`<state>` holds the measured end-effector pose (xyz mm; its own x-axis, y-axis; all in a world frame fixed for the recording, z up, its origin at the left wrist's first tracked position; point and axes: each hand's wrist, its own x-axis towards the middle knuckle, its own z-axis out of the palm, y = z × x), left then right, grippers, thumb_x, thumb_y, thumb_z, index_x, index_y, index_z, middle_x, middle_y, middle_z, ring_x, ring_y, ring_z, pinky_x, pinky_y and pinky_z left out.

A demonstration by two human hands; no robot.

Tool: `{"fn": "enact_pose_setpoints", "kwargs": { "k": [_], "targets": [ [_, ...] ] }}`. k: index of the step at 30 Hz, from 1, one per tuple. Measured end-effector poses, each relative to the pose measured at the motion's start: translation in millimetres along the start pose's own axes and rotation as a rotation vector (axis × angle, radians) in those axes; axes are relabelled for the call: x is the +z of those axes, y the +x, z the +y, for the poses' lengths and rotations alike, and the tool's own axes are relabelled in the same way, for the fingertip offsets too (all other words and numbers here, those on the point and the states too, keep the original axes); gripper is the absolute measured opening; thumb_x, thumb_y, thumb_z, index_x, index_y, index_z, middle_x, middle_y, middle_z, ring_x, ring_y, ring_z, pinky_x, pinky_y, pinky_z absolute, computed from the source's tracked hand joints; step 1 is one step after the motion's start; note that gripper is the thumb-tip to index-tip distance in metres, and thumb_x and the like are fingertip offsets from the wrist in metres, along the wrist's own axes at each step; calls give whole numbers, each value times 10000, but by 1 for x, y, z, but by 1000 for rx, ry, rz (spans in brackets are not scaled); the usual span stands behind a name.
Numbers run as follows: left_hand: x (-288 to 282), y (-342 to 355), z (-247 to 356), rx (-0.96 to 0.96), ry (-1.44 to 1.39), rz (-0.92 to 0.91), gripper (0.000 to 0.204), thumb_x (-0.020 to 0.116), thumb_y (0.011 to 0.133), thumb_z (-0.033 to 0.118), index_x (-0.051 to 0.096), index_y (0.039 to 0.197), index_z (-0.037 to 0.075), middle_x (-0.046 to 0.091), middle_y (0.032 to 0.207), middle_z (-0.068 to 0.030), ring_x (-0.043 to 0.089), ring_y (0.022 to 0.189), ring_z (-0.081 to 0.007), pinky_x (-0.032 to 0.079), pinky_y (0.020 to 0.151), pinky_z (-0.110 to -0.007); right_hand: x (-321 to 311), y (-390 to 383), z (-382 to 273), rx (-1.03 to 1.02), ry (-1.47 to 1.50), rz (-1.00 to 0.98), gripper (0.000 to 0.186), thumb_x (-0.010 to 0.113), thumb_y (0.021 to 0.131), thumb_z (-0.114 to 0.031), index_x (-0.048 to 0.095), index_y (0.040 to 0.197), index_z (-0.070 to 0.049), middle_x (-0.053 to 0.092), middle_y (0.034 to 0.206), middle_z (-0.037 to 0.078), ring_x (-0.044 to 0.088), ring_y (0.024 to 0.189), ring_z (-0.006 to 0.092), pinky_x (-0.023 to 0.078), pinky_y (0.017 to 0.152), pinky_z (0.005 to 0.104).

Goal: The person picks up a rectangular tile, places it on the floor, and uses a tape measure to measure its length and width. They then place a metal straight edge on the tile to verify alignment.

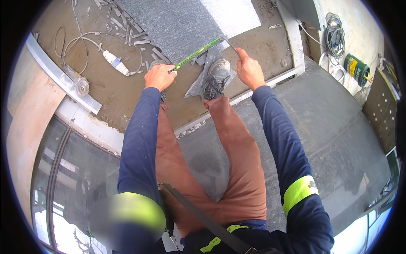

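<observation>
My left hand (pixel 160 77) is closed on the near end of a green ruler (pixel 195 55) with markings, held slanting up to the right. My right hand (pixel 248 70) grips a thin grey metal bar (pixel 230 45) that meets the ruler's far end. Below them are grey stone offcuts (pixel 190 88) and my dark shoe (pixel 213 80). A large grey stone slab (pixel 169 23) lies just beyond, with a paler sheet (pixel 228 15) at its right.
An angle grinder (pixel 76 79), white cable connector (pixel 114 63) and scattered strips (pixel 120 25) lie left, beside a metal rail (pixel 50 65). Coiled cable (pixel 334 36), green bucket (pixel 356 70) and perforated board (pixel 376 110) stand right. A ledge edge (pixel 266 86) runs under my legs.
</observation>
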<state>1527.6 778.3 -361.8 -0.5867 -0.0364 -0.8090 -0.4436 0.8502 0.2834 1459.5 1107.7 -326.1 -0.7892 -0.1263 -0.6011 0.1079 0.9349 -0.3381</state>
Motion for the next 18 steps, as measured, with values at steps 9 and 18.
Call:
{"fn": "enact_pose_setpoints", "kwargs": {
  "k": [9,18],
  "targets": [
    [0,0,3,-3,8,7,435,704,887,443,773,1271,249,769,1138,-182,707,1121,-380,529,976,-469,-2,0,-15,62,-56,-78,474,521,930,-93,548,1398,-166,727,979,300,708,941,505,550,821,602],
    [-3,-3,4,3,39,10,421,709,887,446,782,1253,250,766,1157,-170,709,1118,-375,536,970,-469,-14,3,-38,124,-168,-183,353,500,943,-103,547,1294,-100,734,1013,292,713,992,502,561,865,590]
  ]
}}
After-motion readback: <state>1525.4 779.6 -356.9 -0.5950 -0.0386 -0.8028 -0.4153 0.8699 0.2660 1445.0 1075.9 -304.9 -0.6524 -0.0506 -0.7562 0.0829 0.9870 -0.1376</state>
